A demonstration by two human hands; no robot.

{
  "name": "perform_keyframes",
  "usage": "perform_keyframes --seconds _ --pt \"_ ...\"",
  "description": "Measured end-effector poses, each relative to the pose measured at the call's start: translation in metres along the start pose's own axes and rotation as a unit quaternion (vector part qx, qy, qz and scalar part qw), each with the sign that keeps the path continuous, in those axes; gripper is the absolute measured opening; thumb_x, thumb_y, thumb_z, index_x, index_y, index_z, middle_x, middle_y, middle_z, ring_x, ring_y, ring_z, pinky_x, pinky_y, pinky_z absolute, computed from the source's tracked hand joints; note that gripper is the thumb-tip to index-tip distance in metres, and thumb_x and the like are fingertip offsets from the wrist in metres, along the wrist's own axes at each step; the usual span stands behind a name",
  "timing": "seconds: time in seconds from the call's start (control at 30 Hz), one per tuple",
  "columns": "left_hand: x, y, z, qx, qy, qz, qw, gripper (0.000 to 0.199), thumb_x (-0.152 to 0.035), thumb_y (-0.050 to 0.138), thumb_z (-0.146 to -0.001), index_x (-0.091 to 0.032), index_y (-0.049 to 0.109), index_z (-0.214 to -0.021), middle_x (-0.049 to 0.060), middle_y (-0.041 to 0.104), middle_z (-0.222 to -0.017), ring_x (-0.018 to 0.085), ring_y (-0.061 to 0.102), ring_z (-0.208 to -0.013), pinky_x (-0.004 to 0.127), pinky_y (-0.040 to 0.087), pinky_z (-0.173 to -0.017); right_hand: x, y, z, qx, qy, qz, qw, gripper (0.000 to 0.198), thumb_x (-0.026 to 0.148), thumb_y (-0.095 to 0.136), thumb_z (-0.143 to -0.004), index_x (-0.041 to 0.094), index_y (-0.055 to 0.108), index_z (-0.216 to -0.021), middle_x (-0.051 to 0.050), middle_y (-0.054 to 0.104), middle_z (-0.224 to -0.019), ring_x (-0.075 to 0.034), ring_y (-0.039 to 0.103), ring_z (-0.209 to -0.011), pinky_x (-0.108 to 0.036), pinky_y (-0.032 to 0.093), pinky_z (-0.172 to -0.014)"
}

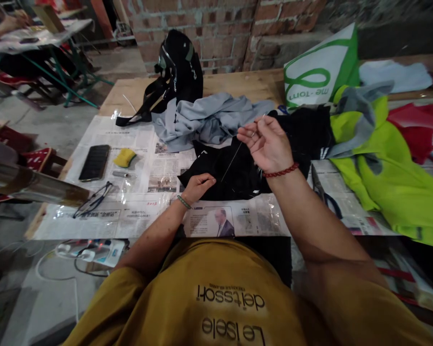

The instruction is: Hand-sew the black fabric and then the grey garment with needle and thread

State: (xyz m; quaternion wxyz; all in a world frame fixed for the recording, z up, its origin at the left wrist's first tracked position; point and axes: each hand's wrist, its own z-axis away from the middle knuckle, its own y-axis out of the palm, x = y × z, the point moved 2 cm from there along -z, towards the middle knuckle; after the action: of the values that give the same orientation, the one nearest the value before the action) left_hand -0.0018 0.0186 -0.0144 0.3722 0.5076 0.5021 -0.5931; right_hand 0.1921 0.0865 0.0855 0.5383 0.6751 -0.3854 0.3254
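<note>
Black cloth [234, 168] lies on the newspaper in front of me. My left hand [199, 187], with a green bracelet at the wrist, is closed in a pinch on the cloth's near left edge. Raised above the cloth's right side, my right hand [269, 144] wears a red bracelet. Its thumb and forefinger pinch a tiny bright sliver that looks like a sewing needle [263, 116]; the other fingers are loosely curled. A pale thread [232, 161] runs in a straight slanting line from my right hand down to the cloth near my left fingers.
Left on the table are a phone [94, 162], yellow sponge [124, 157], glasses [94, 199] and a metal cylinder [32, 180]. Behind lie grey cloth [209, 115], a black bag [182, 67] and a green-white bag [321, 72]. Scissors [331, 204] and a neon garment [393, 163] are right.
</note>
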Motion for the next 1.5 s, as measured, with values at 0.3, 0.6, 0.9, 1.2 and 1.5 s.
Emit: perform_keyframes --seconds 0.3,0.6,0.9,1.2,1.5 --pt "-0.002 -0.003 -0.001 0.0 0.001 0.017 1.0 0.024 -0.037 0.06 -0.072 -0.014 0.06 -0.066 -0.004 0.044 -0.058 0.008 0.036 -0.057 0.022 0.03 -0.056 0.042 -0.024 -0.028 0.004 -0.085 0.061 0.994 0.004 0.03 0.053 -0.089 0.027 0.053 -0.09 0.007 0.067 -0.078 -0.009 0.067 -0.081 -0.029 0.056 -0.079" --pt "-0.003 -0.006 0.0 -0.009 0.002 0.021 1.0 0.024 -0.037 0.061 -0.071 -0.014 0.061 -0.065 -0.004 0.045 -0.058 0.008 0.037 -0.058 0.022 0.032 -0.057 0.081 -0.013 -0.028 0.016 -0.135 0.063 0.989 0.009 0.031 0.063 -0.082 0.03 0.054 -0.084 0.008 0.065 -0.075 -0.01 0.065 -0.078 -0.029 0.055 -0.074" --pt "-0.003 -0.007 0.0 -0.009 0.004 0.02 1.0 0.023 -0.037 0.062 -0.071 -0.014 0.064 -0.067 -0.003 0.05 -0.059 0.009 0.041 -0.059 0.022 0.034 -0.058 0.1 -0.009 -0.036 0.02 -0.143 0.08 0.986 0.007 0.028 0.057 -0.087 0.029 0.053 -0.082 0.007 0.063 -0.075 -0.009 0.065 -0.075 -0.027 0.055 -0.073" --pt "-0.002 -0.02 0.003 -0.025 -0.005 0.021 0.999 0.021 -0.035 0.067 -0.065 -0.016 0.069 -0.074 -0.002 0.058 -0.065 0.011 0.049 -0.063 0.023 0.039 -0.062 -0.017 0.01 0.064 0.003 0.054 0.023 0.998 0.02 0.038 0.062 -0.082 0.022 0.052 -0.09 0.005 0.064 -0.071 -0.009 0.061 -0.053 -0.022 0.05 -0.045" --pt "-0.012 -0.037 0.005 -0.032 -0.019 -0.01 0.999 0.021 -0.035 0.071 -0.062 -0.015 0.069 -0.067 -0.003 0.054 -0.057 0.009 0.045 -0.056 0.022 0.034 -0.053 -0.085 -0.033 0.096 -0.062 0.057 0.322 0.943 0.022 0.038 0.054 -0.081 0.018 0.06 -0.089 0.001 0.063 -0.072 -0.01 0.062 -0.061 -0.024 0.052 -0.063"
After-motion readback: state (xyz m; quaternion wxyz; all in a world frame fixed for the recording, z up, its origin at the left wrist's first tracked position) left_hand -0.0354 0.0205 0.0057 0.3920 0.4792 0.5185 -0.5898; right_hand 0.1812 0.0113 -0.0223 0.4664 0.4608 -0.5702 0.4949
